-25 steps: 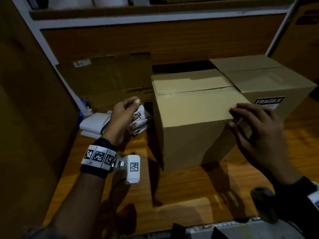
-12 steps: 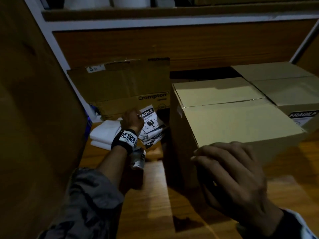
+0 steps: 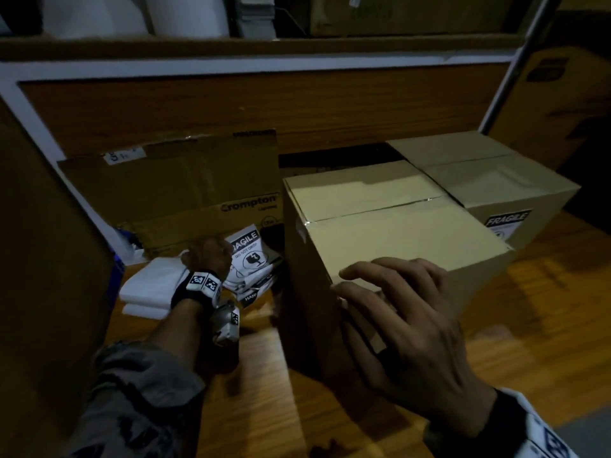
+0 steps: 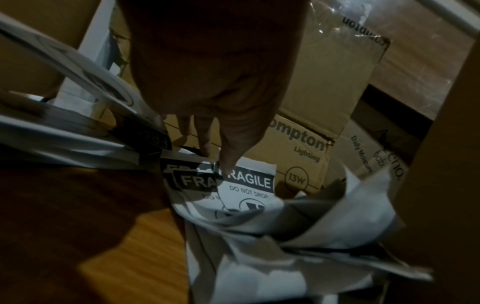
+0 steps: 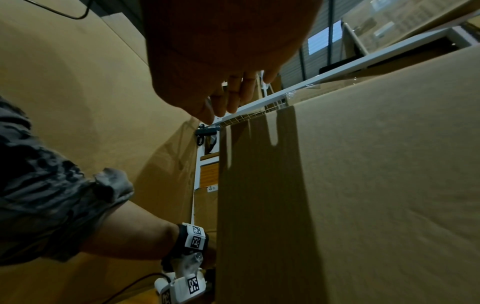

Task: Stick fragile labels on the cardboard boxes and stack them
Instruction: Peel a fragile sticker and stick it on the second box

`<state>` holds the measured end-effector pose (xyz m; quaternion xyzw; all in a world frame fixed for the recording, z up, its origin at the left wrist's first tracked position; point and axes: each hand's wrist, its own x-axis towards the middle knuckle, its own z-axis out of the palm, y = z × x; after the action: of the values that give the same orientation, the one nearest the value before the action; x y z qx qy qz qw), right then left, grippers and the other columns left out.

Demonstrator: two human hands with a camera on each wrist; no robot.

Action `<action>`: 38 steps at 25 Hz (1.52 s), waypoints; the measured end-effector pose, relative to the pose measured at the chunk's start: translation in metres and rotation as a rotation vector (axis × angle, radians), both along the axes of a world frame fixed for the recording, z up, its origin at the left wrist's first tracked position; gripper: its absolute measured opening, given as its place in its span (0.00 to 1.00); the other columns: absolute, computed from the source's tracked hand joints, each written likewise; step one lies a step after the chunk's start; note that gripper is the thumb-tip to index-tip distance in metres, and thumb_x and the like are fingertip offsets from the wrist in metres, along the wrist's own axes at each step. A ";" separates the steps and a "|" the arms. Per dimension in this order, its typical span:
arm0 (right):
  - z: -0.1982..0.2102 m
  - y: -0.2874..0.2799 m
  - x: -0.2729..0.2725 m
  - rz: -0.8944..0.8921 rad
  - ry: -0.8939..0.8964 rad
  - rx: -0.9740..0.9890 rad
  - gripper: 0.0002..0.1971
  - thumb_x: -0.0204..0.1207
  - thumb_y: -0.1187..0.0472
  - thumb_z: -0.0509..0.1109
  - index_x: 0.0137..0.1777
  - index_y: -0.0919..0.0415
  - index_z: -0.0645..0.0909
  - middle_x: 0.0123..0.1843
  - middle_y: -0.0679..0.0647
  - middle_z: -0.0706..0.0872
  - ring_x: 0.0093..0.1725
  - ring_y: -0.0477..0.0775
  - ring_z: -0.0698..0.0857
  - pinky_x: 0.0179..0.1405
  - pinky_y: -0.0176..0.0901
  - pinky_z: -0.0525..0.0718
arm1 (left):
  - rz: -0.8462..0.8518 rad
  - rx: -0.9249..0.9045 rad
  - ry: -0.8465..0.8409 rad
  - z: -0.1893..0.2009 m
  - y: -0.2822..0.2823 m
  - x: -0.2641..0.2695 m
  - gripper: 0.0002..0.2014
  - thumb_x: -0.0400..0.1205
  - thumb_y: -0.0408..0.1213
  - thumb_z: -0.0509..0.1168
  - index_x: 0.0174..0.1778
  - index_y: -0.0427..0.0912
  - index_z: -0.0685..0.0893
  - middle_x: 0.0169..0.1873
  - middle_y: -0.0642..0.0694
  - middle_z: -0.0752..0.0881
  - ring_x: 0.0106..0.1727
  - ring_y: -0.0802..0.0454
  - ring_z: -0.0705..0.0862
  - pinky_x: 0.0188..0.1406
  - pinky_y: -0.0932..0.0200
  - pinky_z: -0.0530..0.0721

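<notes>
Black-and-white paper fragile labels (image 3: 249, 256) lie in a loose heap on the wooden counter (image 3: 264, 391), left of the plain brown cardboard box (image 3: 390, 233). The left hand (image 3: 206, 254) reaches in, fingertips (image 4: 228, 164) apparently pinching the top label's corner to lift it. The right hand (image 3: 406, 322), fingers spread, steadies the box's near top edge. Further right sits an already labelled box (image 3: 496, 190).
</notes>
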<state>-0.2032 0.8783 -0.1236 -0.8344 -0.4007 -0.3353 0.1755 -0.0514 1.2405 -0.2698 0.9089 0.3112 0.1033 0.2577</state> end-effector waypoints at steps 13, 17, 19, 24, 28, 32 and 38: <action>-0.016 -0.026 0.016 -0.091 0.235 -0.103 0.26 0.84 0.34 0.59 0.77 0.45 0.76 0.75 0.47 0.77 0.74 0.55 0.75 0.71 0.59 0.76 | 0.025 -0.195 -0.771 0.083 -0.037 -0.068 0.07 0.86 0.33 0.67 0.54 0.46 0.89 0.51 0.46 0.91 0.53 0.48 0.88 0.53 0.52 0.87; -0.006 -0.032 0.019 0.007 0.319 -0.062 0.26 0.84 0.31 0.56 0.76 0.41 0.75 0.75 0.44 0.77 0.75 0.51 0.74 0.72 0.58 0.76 | -0.012 -0.306 -0.906 0.142 -0.060 -0.121 0.08 0.84 0.29 0.71 0.53 0.48 0.87 0.49 0.54 0.90 0.52 0.60 0.89 0.55 0.56 0.89; 0.007 -0.036 0.016 0.086 0.356 0.047 0.25 0.84 0.33 0.60 0.76 0.42 0.76 0.75 0.43 0.77 0.75 0.48 0.74 0.72 0.57 0.78 | -0.086 -0.419 -0.919 0.175 -0.082 -0.155 0.09 0.83 0.28 0.73 0.55 0.45 0.88 0.52 0.52 0.92 0.55 0.57 0.91 0.55 0.58 0.90; 0.060 -0.042 0.008 0.250 0.365 0.406 0.25 0.84 0.44 0.72 0.79 0.47 0.75 0.74 0.40 0.77 0.75 0.43 0.75 0.69 0.43 0.77 | -0.277 -0.740 -0.882 0.240 -0.159 -0.227 0.13 0.81 0.36 0.72 0.62 0.40 0.88 0.56 0.43 0.93 0.58 0.48 0.92 0.52 0.56 0.91; 0.088 -0.052 0.004 0.390 0.699 0.545 0.31 0.79 0.38 0.73 0.81 0.39 0.70 0.75 0.33 0.79 0.74 0.35 0.77 0.71 0.51 0.82 | -0.337 -0.797 -0.872 0.265 -0.218 -0.263 0.16 0.78 0.40 0.71 0.59 0.39 0.88 0.53 0.43 0.94 0.54 0.48 0.93 0.45 0.59 0.91; 0.098 -0.064 -0.002 0.532 0.910 0.662 0.32 0.76 0.42 0.77 0.78 0.44 0.72 0.69 0.39 0.87 0.69 0.42 0.85 0.66 0.59 0.88 | -0.315 -0.801 -0.928 0.272 -0.254 -0.281 0.18 0.73 0.32 0.75 0.59 0.37 0.87 0.54 0.41 0.93 0.54 0.45 0.93 0.45 0.56 0.93; 0.098 -0.092 -0.010 0.648 1.111 0.857 0.17 0.79 0.65 0.77 0.65 0.55 0.80 0.47 0.54 0.94 0.47 0.52 0.95 0.40 0.45 0.92 | -0.189 -0.626 -0.943 0.262 -0.286 -0.289 0.08 0.85 0.29 0.69 0.58 0.38 0.88 0.51 0.42 0.94 0.52 0.50 0.93 0.44 0.59 0.92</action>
<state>-0.2134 0.7866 -0.0258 -0.5804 -0.3135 0.0751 0.7479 -0.3401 0.9545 -0.0083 0.6690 0.0958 0.3770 0.6334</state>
